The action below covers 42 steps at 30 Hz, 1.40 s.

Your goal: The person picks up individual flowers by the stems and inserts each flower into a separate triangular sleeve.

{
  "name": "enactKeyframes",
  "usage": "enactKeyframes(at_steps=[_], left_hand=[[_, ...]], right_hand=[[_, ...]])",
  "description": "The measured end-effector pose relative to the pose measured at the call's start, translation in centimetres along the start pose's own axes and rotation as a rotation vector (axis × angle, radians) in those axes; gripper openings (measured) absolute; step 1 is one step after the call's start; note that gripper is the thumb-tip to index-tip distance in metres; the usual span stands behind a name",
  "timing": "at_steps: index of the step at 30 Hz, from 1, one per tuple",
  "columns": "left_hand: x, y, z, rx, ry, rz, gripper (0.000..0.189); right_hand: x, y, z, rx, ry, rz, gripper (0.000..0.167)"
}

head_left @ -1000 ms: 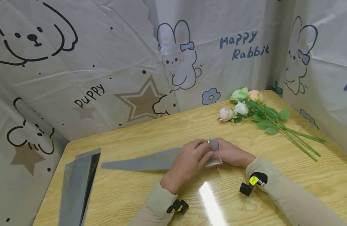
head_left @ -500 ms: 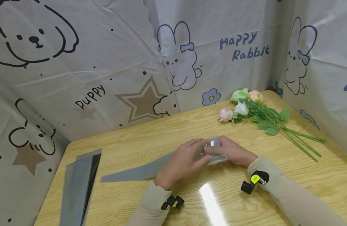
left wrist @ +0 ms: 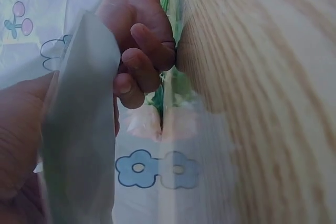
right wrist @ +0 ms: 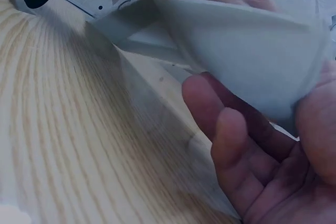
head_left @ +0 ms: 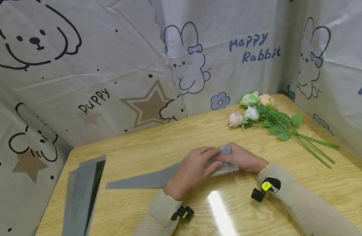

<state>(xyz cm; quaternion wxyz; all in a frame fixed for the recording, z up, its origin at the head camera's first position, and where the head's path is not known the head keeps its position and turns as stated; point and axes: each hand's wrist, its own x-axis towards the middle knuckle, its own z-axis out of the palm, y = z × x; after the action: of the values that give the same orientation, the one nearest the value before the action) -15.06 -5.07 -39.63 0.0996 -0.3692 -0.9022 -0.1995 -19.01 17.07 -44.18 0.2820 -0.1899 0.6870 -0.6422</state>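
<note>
A long grey see-through flower sleeve (head_left: pixel 145 178) tapers to the left across the table, its wide end between both hands. My left hand (head_left: pixel 188 170) grips it near the wide end, thumb on the near side; the left wrist view shows the bent plastic (left wrist: pixel 81 119) beside that thumb. At the wide mouth my right hand (head_left: pixel 244 158) holds the clear rim. In the right wrist view its curled fingers (right wrist: pixel 231 140) lie below the pale plastic (right wrist: pixel 247 51), with the thumb at the edge. Part of the sleeve is hidden behind my left hand.
A stack of similar grey sleeves (head_left: pixel 80 193) lies at the table's left edge. Several artificial roses (head_left: pixel 251 113) with green stems (head_left: pixel 312 147) lie at the back right. Printed cloth walls (head_left: pixel 133 49) stand behind and beside the wooden table (head_left: pixel 133 209).
The sleeve's narrow tip has swung slightly nearer to me. Both hands have shifted slightly at the wide end, and the clear rim has moved a little to the right.
</note>
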Motion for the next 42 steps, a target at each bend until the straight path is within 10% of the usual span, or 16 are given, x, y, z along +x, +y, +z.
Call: enactKeyframes(at_steps=[16, 27, 42], left_hand=[[0.0, -0.2, 0.0, -0.116, 0.085, -0.034, 0.040], [0.0, 0.0, 0.1, -0.142, 0.010, -0.087, 0.056], [0.1, 0.2, 0.6, -0.065, 0.065, 0.007, 0.030]], right_hand=[[0.0, -0.2, -0.8, -0.105, 0.069, 0.026, 0.030], [-0.3, -0.7, -1.1, -0.170, 0.124, 0.050, 0.036], [-0.2, -0.5, -0.6, -0.120, 0.056, -0.029, 0.025]])
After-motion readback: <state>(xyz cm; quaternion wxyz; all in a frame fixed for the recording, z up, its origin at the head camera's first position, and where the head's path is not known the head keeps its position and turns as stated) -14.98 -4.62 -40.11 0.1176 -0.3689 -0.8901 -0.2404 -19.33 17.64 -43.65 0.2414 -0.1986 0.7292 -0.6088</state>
